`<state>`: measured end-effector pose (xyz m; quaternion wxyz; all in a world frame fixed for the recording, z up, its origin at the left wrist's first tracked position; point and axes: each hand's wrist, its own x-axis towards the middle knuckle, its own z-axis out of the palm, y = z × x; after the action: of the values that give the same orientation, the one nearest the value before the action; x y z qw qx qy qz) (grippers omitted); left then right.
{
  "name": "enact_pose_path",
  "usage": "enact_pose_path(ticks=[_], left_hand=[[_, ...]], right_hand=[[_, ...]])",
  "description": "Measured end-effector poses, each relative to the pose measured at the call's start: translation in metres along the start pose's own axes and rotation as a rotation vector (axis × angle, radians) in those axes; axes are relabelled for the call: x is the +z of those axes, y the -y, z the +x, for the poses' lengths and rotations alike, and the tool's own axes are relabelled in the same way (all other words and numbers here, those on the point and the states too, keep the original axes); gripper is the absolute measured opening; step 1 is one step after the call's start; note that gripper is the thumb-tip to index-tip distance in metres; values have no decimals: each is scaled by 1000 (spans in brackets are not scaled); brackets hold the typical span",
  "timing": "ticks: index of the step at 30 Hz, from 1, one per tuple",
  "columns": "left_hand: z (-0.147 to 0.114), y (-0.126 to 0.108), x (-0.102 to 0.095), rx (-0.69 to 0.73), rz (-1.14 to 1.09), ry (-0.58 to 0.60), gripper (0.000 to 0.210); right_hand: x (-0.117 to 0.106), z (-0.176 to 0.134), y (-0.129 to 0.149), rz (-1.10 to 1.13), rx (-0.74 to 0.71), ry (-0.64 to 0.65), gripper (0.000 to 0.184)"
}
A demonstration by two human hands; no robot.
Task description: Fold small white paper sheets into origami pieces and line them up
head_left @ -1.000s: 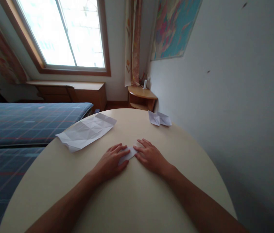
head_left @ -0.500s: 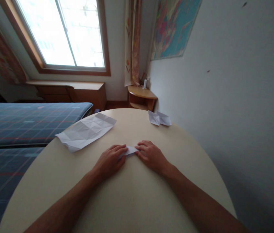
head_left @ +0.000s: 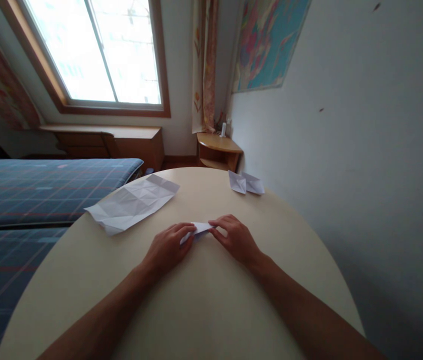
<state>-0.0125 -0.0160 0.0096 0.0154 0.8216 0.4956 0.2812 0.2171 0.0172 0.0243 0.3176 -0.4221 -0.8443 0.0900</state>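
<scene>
- While one end is pinched between the thumb and fingers of the left hand (head_left: pixel 168 246), the other end of a small folded paper (head_left: pixel 202 227) is pinched by the fingertips of the right hand (head_left: pixel 236 239)
- The folded paper is held between the two hands, near the middle of a round, cream surface (head_left: pixel 204 300); whether it is rested there or slightly lifted cannot be told
- Its left part is partly covered by the left fingers; a shaded lower side is shown beneath the bright upper face
- A creased white sheet (head_left: pixel 132 202) is laid out beyond the left hand, at the far left edge
- A pointed paper piece (head_left: pixel 249 184), two-peaked, is set near the far right edge, well apart from both hands
- A plaid mattress (head_left: pixel 46 192) is seen at left, a window (head_left: pixel 91 50) beyond
</scene>
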Motion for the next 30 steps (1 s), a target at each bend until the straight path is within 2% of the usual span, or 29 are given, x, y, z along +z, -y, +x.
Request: enact_pose_path(ticks=[5, 9, 17, 30], left_hand=[[0, -3, -3, -30, 5, -53, 23], [-1, -5, -3, -58, -99, -94, 22], [-1, -5, 1, -57, -279, -77, 21], [-1, -2, 1, -61, -160, -40, 24]], right_hand=[[-2, -1, 6, 53, -51, -63, 17], [-2, -1, 8, 75, -88, -103, 17], [-3, 0, 9, 124, -136, -176, 17], [-1, -1, 6, 166, -231, -89, 13]])
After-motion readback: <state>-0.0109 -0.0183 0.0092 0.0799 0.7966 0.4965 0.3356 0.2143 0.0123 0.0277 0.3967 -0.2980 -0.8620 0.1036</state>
